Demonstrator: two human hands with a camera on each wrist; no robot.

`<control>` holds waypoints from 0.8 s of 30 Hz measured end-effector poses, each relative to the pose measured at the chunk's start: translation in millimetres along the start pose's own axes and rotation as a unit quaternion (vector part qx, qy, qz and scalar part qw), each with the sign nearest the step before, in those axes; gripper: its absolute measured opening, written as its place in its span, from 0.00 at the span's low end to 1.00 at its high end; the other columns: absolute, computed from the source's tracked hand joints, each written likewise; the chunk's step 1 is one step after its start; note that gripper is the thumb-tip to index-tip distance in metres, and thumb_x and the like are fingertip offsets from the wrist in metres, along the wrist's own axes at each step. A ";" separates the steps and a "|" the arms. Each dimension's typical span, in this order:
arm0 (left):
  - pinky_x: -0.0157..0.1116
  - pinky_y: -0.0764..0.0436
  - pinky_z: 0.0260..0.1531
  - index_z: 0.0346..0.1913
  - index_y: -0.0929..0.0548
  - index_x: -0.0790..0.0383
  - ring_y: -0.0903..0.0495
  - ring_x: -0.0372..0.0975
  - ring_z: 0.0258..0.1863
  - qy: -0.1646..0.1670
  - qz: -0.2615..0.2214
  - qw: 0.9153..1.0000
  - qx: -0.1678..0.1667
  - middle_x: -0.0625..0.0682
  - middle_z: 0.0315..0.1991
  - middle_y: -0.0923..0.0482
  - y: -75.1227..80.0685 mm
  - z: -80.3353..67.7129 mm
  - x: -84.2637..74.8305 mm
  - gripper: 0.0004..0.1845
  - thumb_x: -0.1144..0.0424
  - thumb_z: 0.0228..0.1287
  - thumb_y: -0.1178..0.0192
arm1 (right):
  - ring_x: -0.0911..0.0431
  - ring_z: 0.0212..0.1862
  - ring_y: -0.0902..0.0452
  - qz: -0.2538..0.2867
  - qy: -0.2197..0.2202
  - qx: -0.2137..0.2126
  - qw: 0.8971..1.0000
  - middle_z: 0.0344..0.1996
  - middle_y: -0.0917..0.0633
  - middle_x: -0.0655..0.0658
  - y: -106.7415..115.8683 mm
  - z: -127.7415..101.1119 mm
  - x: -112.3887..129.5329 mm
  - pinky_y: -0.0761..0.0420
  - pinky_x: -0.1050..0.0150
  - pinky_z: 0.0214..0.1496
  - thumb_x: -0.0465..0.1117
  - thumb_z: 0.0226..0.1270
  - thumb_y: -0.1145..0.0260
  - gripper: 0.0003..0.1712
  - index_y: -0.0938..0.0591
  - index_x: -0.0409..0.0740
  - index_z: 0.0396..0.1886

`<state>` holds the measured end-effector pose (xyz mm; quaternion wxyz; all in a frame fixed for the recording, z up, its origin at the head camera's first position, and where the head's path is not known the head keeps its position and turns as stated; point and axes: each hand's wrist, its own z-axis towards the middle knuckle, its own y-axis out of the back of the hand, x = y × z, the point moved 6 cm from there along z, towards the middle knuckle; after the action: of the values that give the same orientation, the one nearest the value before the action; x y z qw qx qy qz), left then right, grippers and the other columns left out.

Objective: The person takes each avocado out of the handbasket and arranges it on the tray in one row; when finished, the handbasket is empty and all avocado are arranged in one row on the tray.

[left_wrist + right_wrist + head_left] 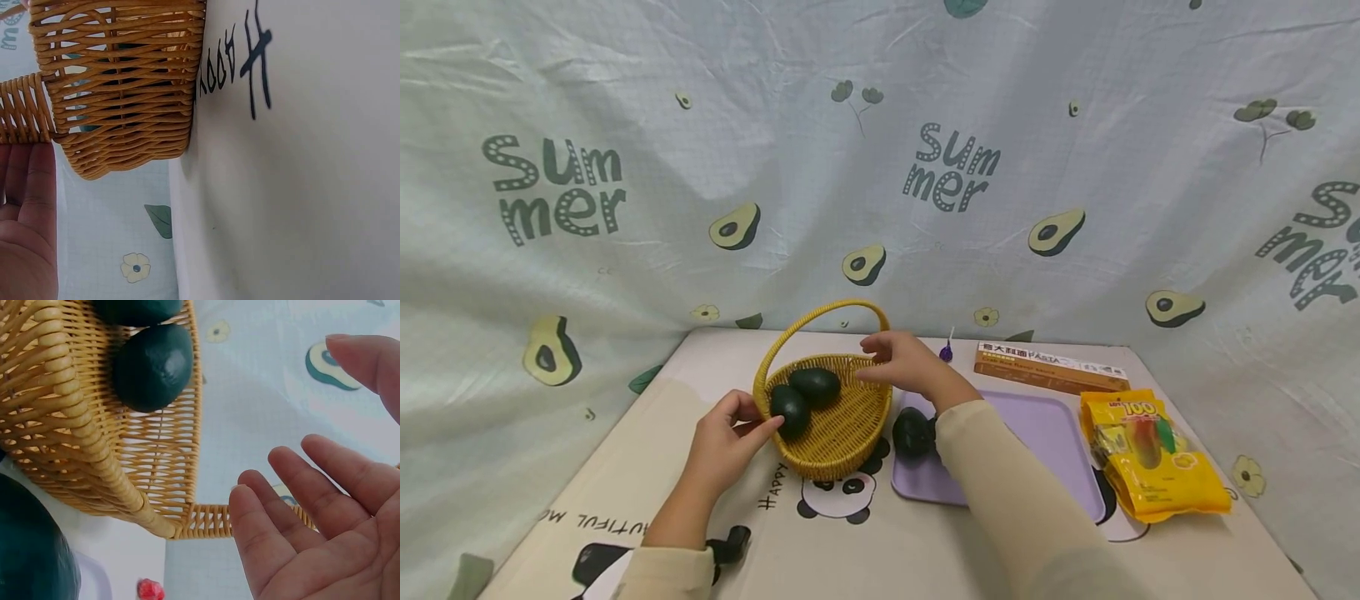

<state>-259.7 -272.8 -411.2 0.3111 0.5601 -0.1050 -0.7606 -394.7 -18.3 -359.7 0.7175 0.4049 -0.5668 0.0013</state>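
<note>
A yellow wicker basket (pixel 842 433) with an arched handle stands mid-table and holds two dark green avocados (pixel 790 410) (pixel 815 385). My left hand (pixel 758 414) is at the basket's left rim, its thumb reaching toward the nearer avocado. In the left wrist view its straight fingers (pixel 28 212) lie beside the basket wall (pixel 125 94). My right hand (pixel 872 358) hovers over the right rim under the handle. It shows an empty palm with relaxed fingers (pixel 312 506) next to the basket (pixel 75 444) and an avocado (pixel 153 365). A third avocado (pixel 912 432) lies on the purple tray (pixel 1045 433), under my right wrist.
Behind the tray are a long pasta box (pixel 1048 367) and a small purple lollipop (pixel 946 352). A yellow snack bag (pixel 1150 454) lies at the right edge. An avocado-print cloth hangs behind and beside the table. A black object (pixel 730 546) lies near my left forearm.
</note>
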 end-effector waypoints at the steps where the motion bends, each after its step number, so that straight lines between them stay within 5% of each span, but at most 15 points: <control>1: 0.28 0.15 0.47 0.45 0.23 0.58 0.18 0.39 0.44 0.001 0.000 1.000 0.000 0.50 0.41 0.17 -0.2 -0.1 0.1 0.18 0.56 0.62 0.25 | 0.46 0.67 0.24 -0.001 0.001 -0.001 1.000 0.67 0.20 0.43 -0.7 0.8 0.2 0.22 0.49 0.69 0.50 0.63 0.24 0.36 0.23 0.45 0.69; 10: 0.23 0.17 0.46 0.45 0.23 0.58 0.18 0.37 0.43 -0.002 -0.006 1.000 -0.005 0.50 0.41 0.17 0.7 -0.3 -2.3 0.17 0.57 0.61 0.25 | 0.41 0.67 0.24 -0.011 0.005 0.004 1.000 0.65 0.19 0.37 -12.4 9.6 2.3 0.20 0.48 0.67 0.49 0.62 0.24 0.36 0.22 0.43 0.68; 24: 0.34 0.14 0.50 0.45 0.23 0.58 0.19 0.40 0.46 0.013 0.001 1.000 -0.001 0.50 0.42 0.17 -0.9 -0.9 3.8 0.18 0.53 0.63 0.26 | 0.46 0.66 0.24 0.014 -0.033 0.004 0.999 0.62 0.18 0.40 -31.6 17.9 1.5 0.23 0.47 0.69 0.49 0.63 0.24 0.33 0.21 0.45 0.66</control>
<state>-259.9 -274.2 -415.0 0.3133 0.5693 -0.1010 -0.7534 -394.1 -50.7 -376.2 0.6968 0.3993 -0.5959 -0.0001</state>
